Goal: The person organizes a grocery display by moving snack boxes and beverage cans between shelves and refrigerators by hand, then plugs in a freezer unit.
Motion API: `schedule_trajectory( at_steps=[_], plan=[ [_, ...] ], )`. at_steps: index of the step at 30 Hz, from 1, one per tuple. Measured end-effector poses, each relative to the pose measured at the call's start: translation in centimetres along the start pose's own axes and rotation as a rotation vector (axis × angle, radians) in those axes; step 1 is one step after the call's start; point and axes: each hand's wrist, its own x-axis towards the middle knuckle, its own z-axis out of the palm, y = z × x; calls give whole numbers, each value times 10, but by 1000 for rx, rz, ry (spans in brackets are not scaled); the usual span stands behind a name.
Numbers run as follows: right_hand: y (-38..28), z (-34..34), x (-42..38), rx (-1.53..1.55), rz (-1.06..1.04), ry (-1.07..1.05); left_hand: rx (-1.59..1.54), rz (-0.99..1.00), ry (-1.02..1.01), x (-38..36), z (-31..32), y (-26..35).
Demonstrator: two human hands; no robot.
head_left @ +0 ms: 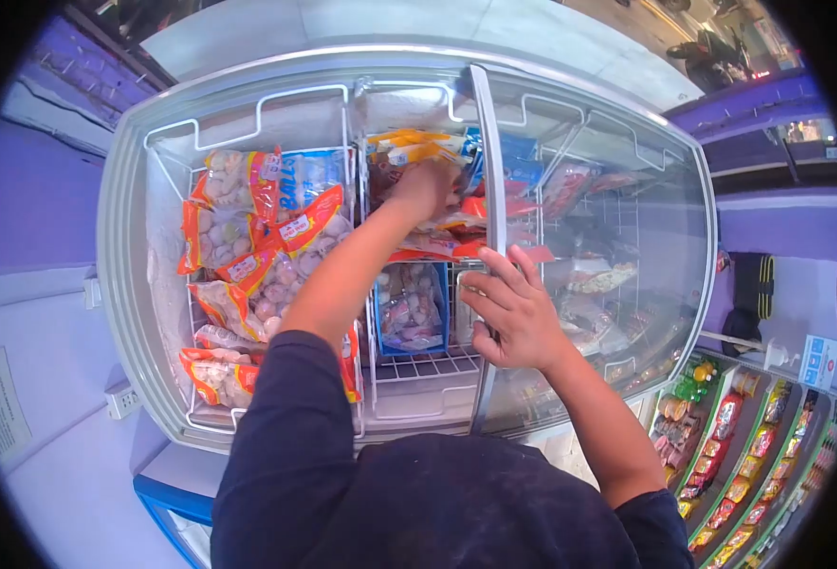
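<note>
My left hand (428, 188) reaches down into the middle section of a chest freezer (124, 247), among yellow, orange and red packets (413, 142). Its fingertips are hidden, and whether they grip a packet cannot be made out. My right hand (515, 311) lies with fingers apart on the edge of the sliding glass lid (491, 161), to the right of the opening. Below my left hand, a blue-edged box (411, 308) holds clear bags. Orange-trimmed bags of round pale items (290, 275) fill the left wire basket, with a blue bag (309, 180) behind them.
More packets (594, 275) show beneath the glass on the right. White wire dividers (363, 284) split the freezer. A snack shelf (750, 455) stands at the lower right, a blue-framed case (157, 503) at the lower left, and a motorcycle (708, 57) outside at the upper right.
</note>
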Motion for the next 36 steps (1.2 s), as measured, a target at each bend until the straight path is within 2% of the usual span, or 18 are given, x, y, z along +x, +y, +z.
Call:
schedule_trajectory(
  at_steps=[1,2,4,5,8,9,12,14,16,18,19,20,22,23,26,29,32,36],
  plan=[
    [2,0,0,-3,-7,-11,-326,-102,47,-11,-17,13],
    [2,0,0,-3,-16,-21,-330,-97,37,-15,-16,20],
    [1,0,-1,2,-9,-11,7,-27,-347,-25,-15,27],
    [0,0,1,5,-11,5,-17,-37,-267,-27,0,25],
    [1,2,0,8,-8,15,142,-103,-322,-10,41,20],
    [0,1,0,10,0,13,66,-124,-308,-6,48,16],
    [0,-1,1,6,-12,1,15,-76,-269,-24,0,8],
    [1,-1,0,8,-9,1,-160,-91,-140,-24,8,-22],
    [2,0,0,11,-9,9,-233,87,-120,-30,-10,-46],
    [3,1,-2,15,-4,12,-564,88,-84,-46,-41,-47],
    [2,1,-2,15,-5,15,-578,24,-120,-44,-43,-47],
    [2,1,-1,14,-12,19,-577,24,-121,-44,-42,-42],
    [1,1,-1,15,-14,19,-114,84,-284,-44,-36,-33],
    [1,1,0,15,-13,18,-88,75,-227,-39,5,-45],
    [1,1,0,2,-16,20,-200,54,-103,-29,35,-51],
    [1,1,0,8,-19,30,-333,102,-212,-26,9,-47],
    [1,1,0,2,-21,27,-353,67,-227,-29,3,-53],
    [1,2,-1,9,-11,22,-151,60,-140,-31,24,-75]
  ],
)
